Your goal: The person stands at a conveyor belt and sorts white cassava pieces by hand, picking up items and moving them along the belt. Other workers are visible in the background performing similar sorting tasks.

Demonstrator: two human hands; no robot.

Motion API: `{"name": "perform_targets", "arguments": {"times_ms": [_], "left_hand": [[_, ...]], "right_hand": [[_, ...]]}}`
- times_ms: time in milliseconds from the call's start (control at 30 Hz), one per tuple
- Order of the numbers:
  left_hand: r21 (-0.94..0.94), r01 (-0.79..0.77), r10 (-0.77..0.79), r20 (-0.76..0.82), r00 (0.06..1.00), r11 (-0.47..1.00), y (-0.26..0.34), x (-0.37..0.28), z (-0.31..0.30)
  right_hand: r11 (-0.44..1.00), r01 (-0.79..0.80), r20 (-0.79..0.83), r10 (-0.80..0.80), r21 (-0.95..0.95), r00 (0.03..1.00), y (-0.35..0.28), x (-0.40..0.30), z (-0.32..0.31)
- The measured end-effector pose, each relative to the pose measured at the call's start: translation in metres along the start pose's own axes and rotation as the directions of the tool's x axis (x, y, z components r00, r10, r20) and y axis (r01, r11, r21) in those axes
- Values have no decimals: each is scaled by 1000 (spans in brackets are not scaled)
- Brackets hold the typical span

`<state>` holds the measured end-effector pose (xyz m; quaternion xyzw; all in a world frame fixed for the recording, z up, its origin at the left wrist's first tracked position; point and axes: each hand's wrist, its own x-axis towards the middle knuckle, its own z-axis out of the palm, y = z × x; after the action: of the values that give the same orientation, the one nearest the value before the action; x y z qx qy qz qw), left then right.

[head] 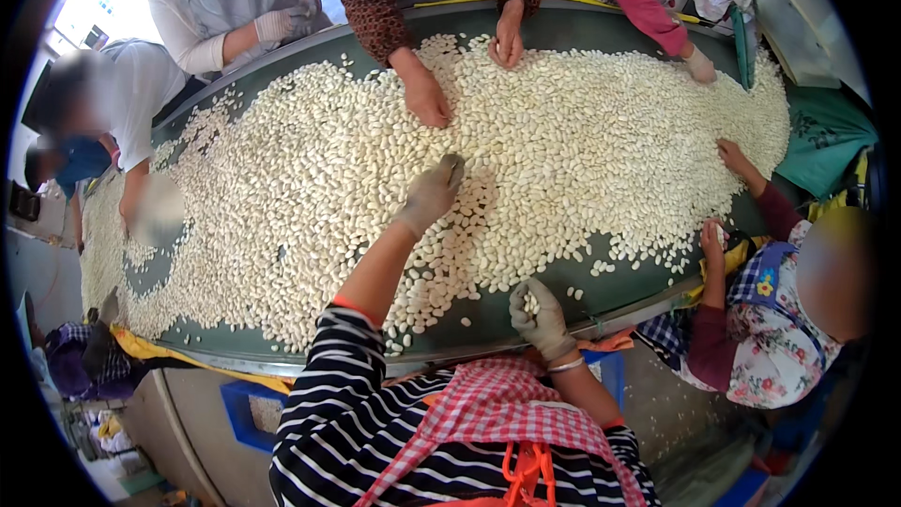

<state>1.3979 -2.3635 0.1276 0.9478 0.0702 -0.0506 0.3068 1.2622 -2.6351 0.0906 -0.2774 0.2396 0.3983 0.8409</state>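
White beans [317, 148] lie spread in a wide layer over a long, dark green sorting table [493, 320]. My left hand [431, 196], in a thin, soiled glove, reaches to the middle of the layer. Its fingertips touch the beans; whether they pinch one is hidden. Close to the near edge, my right hand [540, 320] is gloved too and turned palm up. Its fingers curl around a few white beans [531, 302]. Between my two hands the bean layer thins, and green surface shows near the rim.
Across from me, a co-worker's bare hands [427, 95] work close to my left hand. Further people stand around the table; one sits at right with hands [714, 243] by the beans. A green sack [820, 137] lies at the right end. Blue crates [243, 414] stand below the near edge.
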Motion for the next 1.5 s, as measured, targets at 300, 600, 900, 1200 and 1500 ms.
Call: {"name": "perform_targets", "arguments": {"times_ms": [300,600,900,1200,1500], "left_hand": [[610,-243,37,331,943,754,17,10,13],[347,-246,186,196,963,905,-4,11,47],[527,-145,-11,282,959,838,36,-1,64],[-946,285,-10,290,957,-155,61,25,43],[450,13,-56,83,995,893,91,81,73]], "right_hand": [[999,49,22,-49,7,999,-19,-9,-20],[999,39,20,-39,-16,999,-40,-11,-34],[999,46,29,-45,-23,999,-61,-16,-49],[996,78,-2,-78,-42,997,-83,-25,-60],[995,70,17,-69,-66,998,-106,-31,-71]]}}
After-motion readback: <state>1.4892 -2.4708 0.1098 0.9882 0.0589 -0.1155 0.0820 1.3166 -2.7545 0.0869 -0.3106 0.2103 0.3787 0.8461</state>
